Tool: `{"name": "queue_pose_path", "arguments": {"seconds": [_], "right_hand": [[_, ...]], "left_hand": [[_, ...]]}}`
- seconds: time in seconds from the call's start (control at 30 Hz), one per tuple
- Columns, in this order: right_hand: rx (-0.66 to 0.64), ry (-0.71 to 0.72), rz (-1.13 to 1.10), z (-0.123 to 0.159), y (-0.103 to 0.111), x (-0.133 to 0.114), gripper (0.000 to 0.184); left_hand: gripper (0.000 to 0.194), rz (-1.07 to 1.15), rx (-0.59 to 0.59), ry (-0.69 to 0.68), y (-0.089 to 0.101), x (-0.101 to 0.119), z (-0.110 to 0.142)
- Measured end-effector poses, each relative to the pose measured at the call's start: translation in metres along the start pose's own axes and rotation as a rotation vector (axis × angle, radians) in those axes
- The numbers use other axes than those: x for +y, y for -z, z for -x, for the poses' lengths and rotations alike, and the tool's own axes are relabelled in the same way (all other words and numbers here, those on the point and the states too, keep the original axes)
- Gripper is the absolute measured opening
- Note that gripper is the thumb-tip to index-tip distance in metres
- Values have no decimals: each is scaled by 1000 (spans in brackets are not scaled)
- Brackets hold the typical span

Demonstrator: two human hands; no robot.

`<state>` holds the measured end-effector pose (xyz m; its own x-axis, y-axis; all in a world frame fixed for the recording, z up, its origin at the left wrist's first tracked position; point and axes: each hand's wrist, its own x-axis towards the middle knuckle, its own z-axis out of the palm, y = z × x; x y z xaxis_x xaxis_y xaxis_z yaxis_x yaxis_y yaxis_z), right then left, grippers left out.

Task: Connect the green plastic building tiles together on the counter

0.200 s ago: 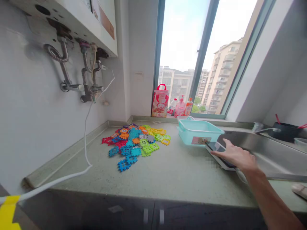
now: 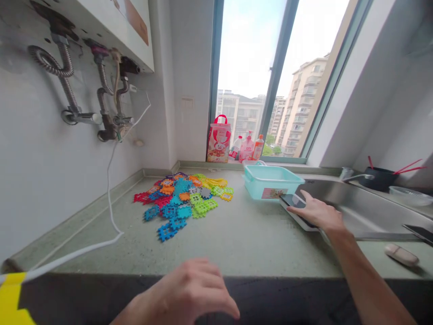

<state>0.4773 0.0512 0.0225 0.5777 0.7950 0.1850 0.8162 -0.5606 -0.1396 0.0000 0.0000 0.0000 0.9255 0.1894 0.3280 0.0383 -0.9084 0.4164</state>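
A: Phone (image 2: 293,201) — a dark one, lying flat on a white slab at the right of the countertop (image 2: 237,239), just beside the sink (image 2: 358,212) and close in front of the turquoise tub (image 2: 270,182).

B: And the right hand (image 2: 318,213)?

A: It rests palm down across the phone and the slab beneath it. The fingers are stretched out and lie flat, with the thumb pointing toward the tub. They are laid on it, not closed around it; nothing is pinched.

B: The left hand (image 2: 189,293)?

A: It is low in the view, at the near edge of the countertop, back of the hand up, fingers loosely curled and a little apart. It holds nothing, and it looks blurred.

B: What else is on the counter?

A: A heap of colourful plastic puzzle pieces (image 2: 182,198) lies toward the back left, well apart from both hands. A white cable (image 2: 110,189) hangs from the pipes (image 2: 101,104) on the left wall and trails across the counter toward the near left corner.

B: By the window?

A: A red and white bag (image 2: 218,144) stands on the sill, with a few bottles (image 2: 248,148) just beside it. Far right, a dark pot (image 2: 377,179) with red sticks poking out stands behind the sink, and a small pale oblong object (image 2: 401,255) lies on the counter near the sink's front edge.
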Motion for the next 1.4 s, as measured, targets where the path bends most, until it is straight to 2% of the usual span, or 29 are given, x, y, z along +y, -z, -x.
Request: {"name": "queue_pose_path", "arguments": {"seconds": [0.07,0.13,0.2,0.23,0.33,0.47,0.53,0.6,0.67,0.73,0.8,0.87,0.93,1.0,1.03,1.1,1.2,1.23,1.3,1.37,1.4], "right_hand": [[-22,-17,34,3,-1,-1,104],[-50,-27,50,4,-1,-1,103],[-66,-30,45,2,-3,4,100],[-70,-35,40,-1,-4,7,100],[-56,-56,25,-12,-10,18,100],[-22,-56,29,-14,-14,24,99],[56,0,49,-4,-8,16,98],[212,150,51,10,5,-5,87],[384,404,-8,22,17,-40,67],[471,728,-129,27,21,-84,48],[423,1084,-228,22,11,-130,39],[333,1317,-245,12,-12,-168,35],[281,1390,-233,6,-38,-189,34],[250,1411,-232,8,-52,-193,37],[253,1406,-238,11,-53,-188,39],[294,1319,-281,18,-39,-165,42],[326,905,-437,16,-4,-99,32],[297,744,-497,11,6,-70,31],[229,445,-553,-2,18,-10,42],[47,217,-597,-14,19,45,64],[-67,154,-628,-18,17,67,73]], "left_hand": [[30,-182,79,-15,41,-26,-35],[31,-402,121,1,76,-65,-58],[34,-552,125,31,96,-106,-68],[34,-579,111,43,100,-123,-68],[43,-552,105,41,88,-150,-60],[70,-496,45,96,57,-147,-56],[75,-488,-3,171,51,-147,-57],[75,-476,-29,225,53,-154,-59],[73,-466,-42,245,58,-165,-60],[69,-457,-62,235,64,-176,-60],[63,-446,-79,217,68,-185,-61],[55,-436,-73,210,71,-193,-61],[50,-435,-59,223,74,-199,-60],[48,-439,-55,241,76,-203,-58],[48,-442,-58,250,77,-205,-57],[48,-446,-67,265,79,-208,-56],[48,-447,-68,283,79,-210,-54],[49,-446,-62,287,79,-211,-54],[49,-443,-44,287,78,-213,-53],[50,-441,-36,278,78,-215,-53],[50,-439,-35,274,78,-216,-53]]}}
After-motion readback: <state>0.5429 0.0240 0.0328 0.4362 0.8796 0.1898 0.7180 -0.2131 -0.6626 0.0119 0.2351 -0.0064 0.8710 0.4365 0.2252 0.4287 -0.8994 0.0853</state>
